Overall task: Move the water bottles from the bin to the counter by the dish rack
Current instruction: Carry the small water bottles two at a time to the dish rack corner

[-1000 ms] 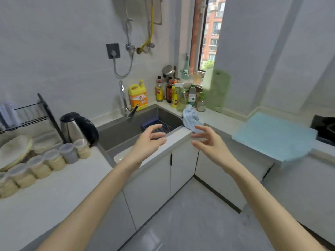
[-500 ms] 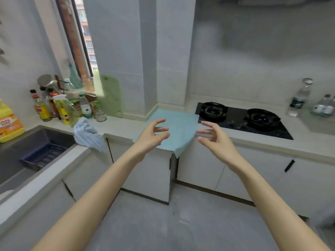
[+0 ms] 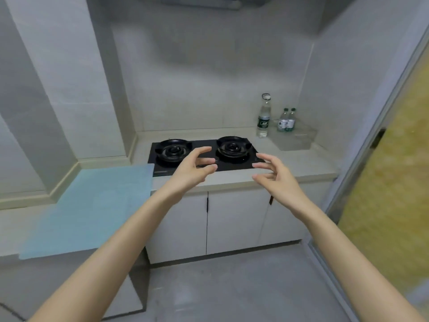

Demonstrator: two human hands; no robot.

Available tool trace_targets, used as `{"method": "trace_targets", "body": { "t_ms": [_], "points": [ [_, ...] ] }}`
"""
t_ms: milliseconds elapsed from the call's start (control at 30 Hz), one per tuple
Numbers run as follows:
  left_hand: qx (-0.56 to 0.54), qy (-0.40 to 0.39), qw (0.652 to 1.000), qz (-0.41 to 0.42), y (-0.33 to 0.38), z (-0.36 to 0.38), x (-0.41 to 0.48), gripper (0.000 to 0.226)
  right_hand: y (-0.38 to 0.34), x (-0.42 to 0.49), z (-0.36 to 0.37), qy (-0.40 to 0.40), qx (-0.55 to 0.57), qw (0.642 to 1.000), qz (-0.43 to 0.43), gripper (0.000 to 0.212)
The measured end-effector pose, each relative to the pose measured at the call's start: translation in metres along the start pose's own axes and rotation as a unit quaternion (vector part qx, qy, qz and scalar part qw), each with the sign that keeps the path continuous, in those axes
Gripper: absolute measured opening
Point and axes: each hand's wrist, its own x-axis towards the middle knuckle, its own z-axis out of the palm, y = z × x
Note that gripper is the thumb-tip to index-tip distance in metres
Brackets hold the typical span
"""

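Water bottles (image 3: 286, 123), seemingly two, in bin (image 3: 294, 141) at far counter (image 3: 308, 163) corner; left hand (image 3: 192, 169), right hand (image 3: 276, 178) empty, fingers loosely spread.

You have three water bottles (image 3: 264, 117) at two o'clock, one tall, two small; one clear bin (image 3: 299, 141); one gas hob (image 3: 204, 145), two burners (image 3: 173, 150); one blue mat (image 3: 92, 205).

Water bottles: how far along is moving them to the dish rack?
Nothing looks moved: two small bottles stand in the clear bin, a tall bottle beside it. In hand: nothing; left grip and right grip are empty. Left: carrying them all over.
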Motion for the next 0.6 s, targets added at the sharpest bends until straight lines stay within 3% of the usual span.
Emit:
{"method": "trace_targets", "body": {
  "t_ms": [300,600],
  "points": [
    [-0.016,-0.1,0.994,0.045,0.024,0.079,0.186,0.049,0.047,0.132,-0.087,0.086,-0.047,0.995,0.021,0.051],
    [-0.018,-0.146,0.987,0.064,0.053,0.157,0.326,0.048,0.087,0.245,-0.158,0.149,-0.056,0.987,0.017,0.05]
  ]
}}
